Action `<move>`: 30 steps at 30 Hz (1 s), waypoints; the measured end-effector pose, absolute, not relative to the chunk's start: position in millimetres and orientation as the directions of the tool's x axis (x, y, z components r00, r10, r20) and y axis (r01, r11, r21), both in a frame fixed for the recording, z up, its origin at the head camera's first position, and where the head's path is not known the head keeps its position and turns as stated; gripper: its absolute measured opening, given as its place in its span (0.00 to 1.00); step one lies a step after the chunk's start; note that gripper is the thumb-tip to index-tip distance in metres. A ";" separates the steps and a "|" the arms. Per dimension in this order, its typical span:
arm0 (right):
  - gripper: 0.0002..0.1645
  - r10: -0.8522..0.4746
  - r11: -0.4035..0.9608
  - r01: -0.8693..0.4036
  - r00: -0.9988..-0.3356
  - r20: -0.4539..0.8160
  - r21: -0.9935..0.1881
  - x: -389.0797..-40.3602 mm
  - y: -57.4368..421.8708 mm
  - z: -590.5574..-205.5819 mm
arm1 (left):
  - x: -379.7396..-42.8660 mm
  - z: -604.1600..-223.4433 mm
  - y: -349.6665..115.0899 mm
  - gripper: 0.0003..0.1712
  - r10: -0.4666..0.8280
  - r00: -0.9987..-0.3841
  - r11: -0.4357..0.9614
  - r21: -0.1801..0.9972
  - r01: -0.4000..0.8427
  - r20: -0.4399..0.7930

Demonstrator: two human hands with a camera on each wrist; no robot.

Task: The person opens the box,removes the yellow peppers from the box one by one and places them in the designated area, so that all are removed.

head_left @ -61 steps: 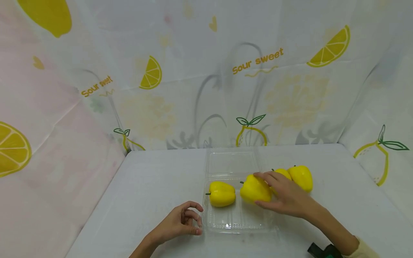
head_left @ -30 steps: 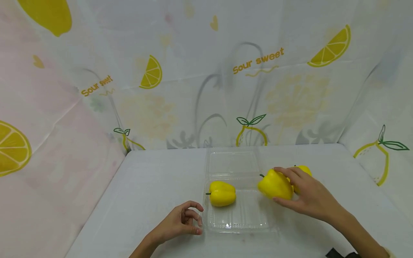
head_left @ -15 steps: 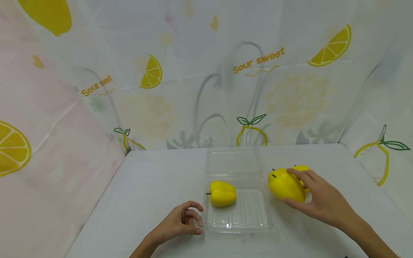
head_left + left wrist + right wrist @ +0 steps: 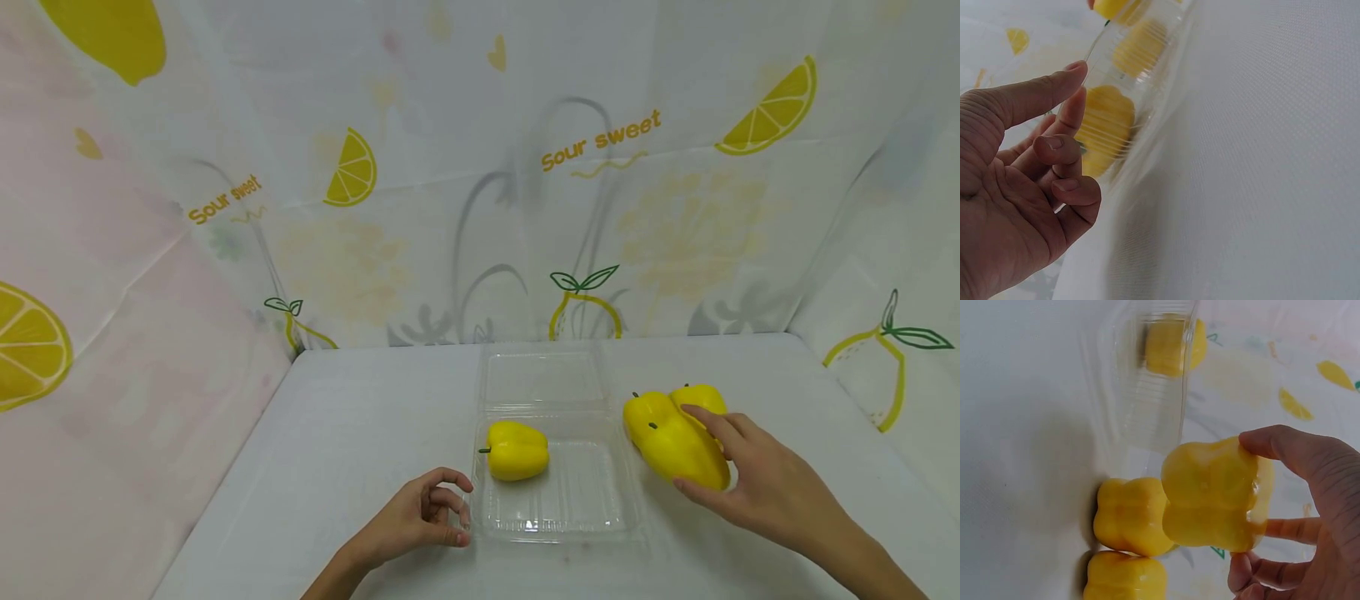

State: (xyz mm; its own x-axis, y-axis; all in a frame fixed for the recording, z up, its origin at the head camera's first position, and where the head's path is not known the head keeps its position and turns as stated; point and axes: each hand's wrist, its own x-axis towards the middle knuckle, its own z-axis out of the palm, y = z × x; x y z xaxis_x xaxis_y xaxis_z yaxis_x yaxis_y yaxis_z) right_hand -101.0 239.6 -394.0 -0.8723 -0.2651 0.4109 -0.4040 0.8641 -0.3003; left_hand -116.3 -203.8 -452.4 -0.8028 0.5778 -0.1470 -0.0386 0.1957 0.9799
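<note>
One yellow pepper (image 4: 682,454) sits clamped between thumb and fingers of your right hand (image 4: 772,483), right of the clear box (image 4: 592,496); your left hand (image 4: 420,510) curls at its rim, pinch unverifiable. Pepper judged light, stiff, slick: hold its broad sides.

Soft, even light fills the head view, with pale shadows on the white desk (image 4: 360,417) and crisp white glints along the front edge of the clear plastic clamshell container (image 4: 592,492). Both wrist views are dimmer and greyer, their desk shadows broad and soft-edged. In the right one, small highlights mark the nearest yellow bell pepper (image 4: 1210,494), while the printed backdrop (image 4: 1241,381) looks washed out and slightly blurred.
</note>
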 end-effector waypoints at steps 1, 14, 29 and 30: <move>0.51 -0.259 0.868 -0.393 -0.880 0.399 -0.303 -100.1 239.4 -393.8 | -116.3 -452.4 -203.9 0.36 0.578 -0.802 0.195 0.980 -0.040 -0.148; 0.51 -0.205 0.890 -0.276 -0.953 0.224 -0.362 -92.8 239.9 -399.4 | -117.0 -453.4 -204.1 0.36 0.582 -0.800 0.204 0.979 -0.031 -0.146; 0.48 -0.196 0.895 -0.256 -0.961 0.194 -0.365 -94.4 234.7 -413.0 | -115.9 -450.7 -203.4 0.37 0.582 -0.798 0.197 0.979 -0.044 -0.153; 0.49 -0.193 0.895 -0.249 -0.964 0.180 -0.371 -94.7 234.5 -413.4 | -115.8 -450.6 -203.3 0.37 0.583 -0.798 0.197 0.979 -0.045 -0.154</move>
